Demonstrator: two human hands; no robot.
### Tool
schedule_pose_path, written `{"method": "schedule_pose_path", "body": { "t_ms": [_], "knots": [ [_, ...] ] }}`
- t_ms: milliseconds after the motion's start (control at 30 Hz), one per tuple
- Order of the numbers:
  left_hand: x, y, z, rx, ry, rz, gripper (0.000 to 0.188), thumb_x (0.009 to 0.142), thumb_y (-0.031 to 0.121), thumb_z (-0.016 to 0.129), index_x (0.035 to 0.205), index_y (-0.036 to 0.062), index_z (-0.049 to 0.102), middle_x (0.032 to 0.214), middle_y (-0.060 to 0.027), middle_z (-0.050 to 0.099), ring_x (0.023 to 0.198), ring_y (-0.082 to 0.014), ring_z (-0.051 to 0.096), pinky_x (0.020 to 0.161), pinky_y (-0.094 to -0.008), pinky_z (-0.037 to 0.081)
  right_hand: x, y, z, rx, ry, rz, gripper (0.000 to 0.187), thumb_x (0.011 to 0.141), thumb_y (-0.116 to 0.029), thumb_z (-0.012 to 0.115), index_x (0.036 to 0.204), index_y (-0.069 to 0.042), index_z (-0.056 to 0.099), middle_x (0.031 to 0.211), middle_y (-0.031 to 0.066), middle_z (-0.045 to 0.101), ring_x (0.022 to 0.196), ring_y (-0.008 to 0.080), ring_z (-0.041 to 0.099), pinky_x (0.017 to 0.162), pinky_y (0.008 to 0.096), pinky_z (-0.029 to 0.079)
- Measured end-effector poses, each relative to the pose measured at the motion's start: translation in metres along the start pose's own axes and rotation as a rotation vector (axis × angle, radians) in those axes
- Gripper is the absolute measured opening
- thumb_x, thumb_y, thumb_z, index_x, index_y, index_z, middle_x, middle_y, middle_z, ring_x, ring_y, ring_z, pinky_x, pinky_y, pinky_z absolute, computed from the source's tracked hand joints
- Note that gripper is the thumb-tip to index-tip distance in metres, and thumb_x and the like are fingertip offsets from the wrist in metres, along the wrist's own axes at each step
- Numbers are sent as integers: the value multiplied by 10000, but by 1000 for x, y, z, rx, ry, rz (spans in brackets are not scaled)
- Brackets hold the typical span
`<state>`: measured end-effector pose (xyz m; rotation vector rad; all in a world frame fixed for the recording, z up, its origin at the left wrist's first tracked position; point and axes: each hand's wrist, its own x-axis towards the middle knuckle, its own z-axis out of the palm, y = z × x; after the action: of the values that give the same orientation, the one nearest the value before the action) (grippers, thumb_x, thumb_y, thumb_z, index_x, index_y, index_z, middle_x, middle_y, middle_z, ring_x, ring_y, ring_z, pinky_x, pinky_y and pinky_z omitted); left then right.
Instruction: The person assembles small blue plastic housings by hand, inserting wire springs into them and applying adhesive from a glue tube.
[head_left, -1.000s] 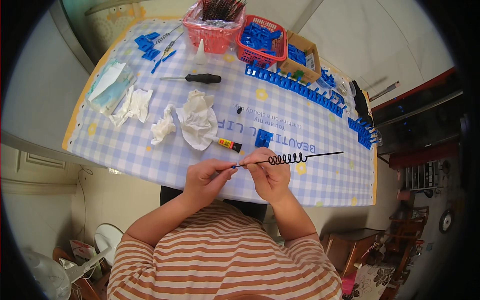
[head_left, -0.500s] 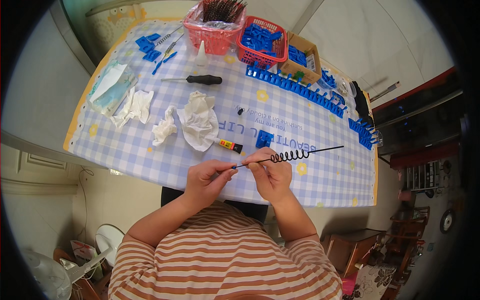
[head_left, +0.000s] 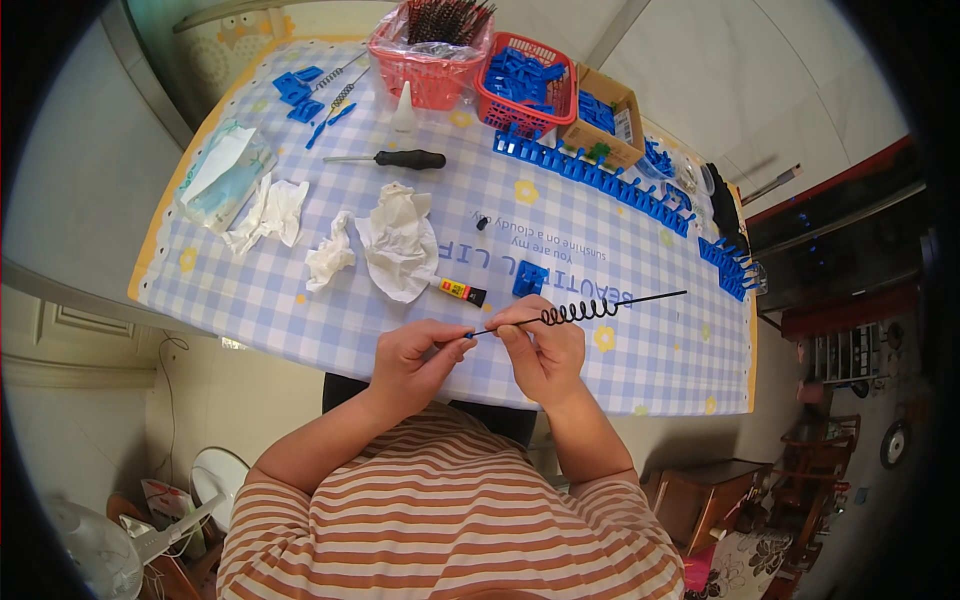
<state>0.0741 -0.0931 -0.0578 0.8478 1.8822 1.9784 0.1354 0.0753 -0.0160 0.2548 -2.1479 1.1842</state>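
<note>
My right hand [head_left: 548,355] pinches a thin black rod with a coiled spiral section [head_left: 580,313], which slants up to the right over the table's near edge. At the rod's left end, my left hand [head_left: 412,360] has thumb and fingertips closed on a small blue piece [head_left: 470,336], mostly hidden by the fingers. Just beyond my right hand lies a blue plastic part [head_left: 530,279]. A small yellow and black glue tube [head_left: 462,291] rests beyond the hands, with a small black cap [head_left: 482,224] farther off.
Crumpled tissues [head_left: 398,245], a tissue pack [head_left: 225,175] and a screwdriver [head_left: 408,159] occupy the left and middle. Red baskets [head_left: 430,80], a cardboard box [head_left: 622,125] and a white nozzle bottle [head_left: 404,115] stand behind. Rows of blue parts [head_left: 590,180] line the far right.
</note>
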Motion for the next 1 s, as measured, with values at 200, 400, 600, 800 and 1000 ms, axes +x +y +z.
{"method": "schedule_pose_path", "body": {
  "t_ms": [200, 400, 600, 800, 1000],
  "knots": [
    [0, 2, -1, 19, -36, -14, 146, 867, -22, 615, 1004, -25, 668, 875, -84, 693, 700, -107, 628, 614, -217, 491, -1, 0, 0, -3, 0, 10, 55, 814, 6, 650, 867, -7, 658, 785, 96, 663, 659, 209, 604, 565, 285, 473],
    [0, 3, -1, 25, -42, -22, 144, 868, -16, 617, 1002, -24, 669, 874, -82, 694, 695, -104, 626, 612, -217, 490, -1, 0, 1, 1, 2, 18, 60, 810, 6, 651, 868, -8, 659, 780, 97, 660, 657, 215, 606, 570, 287, 476],
    [1, 6, -1, 21, -40, -31, 142, 867, -13, 621, 999, -19, 672, 864, -76, 692, 690, -97, 619, 610, -215, 487, -2, 0, 0, -7, -8, 32, 57, 813, 11, 648, 866, -10, 656, 777, 96, 659, 653, 217, 604, 566, 288, 476],
    [2, 4, 2, 0, -7, -36, 128, 849, 13, 650, 973, 1, 683, 800, -67, 681, 649, -92, 612, 581, -218, 474, -2, 0, 1, -2, -18, 36, 28, 842, 0, 627, 858, 7, 649, 773, 100, 665, 663, 207, 597, 579, 280, 474],
    [3, 4, 3, -11, 20, -24, 113, 833, 37, 678, 944, 18, 692, 739, -59, 671, 608, -89, 601, 549, -223, 459, -2, 0, 0, -18, -18, 25, 74, 806, 22, 653, 874, -7, 651, 787, 97, 665, 663, 221, 609, 563, 295, 479]
  ]
}}
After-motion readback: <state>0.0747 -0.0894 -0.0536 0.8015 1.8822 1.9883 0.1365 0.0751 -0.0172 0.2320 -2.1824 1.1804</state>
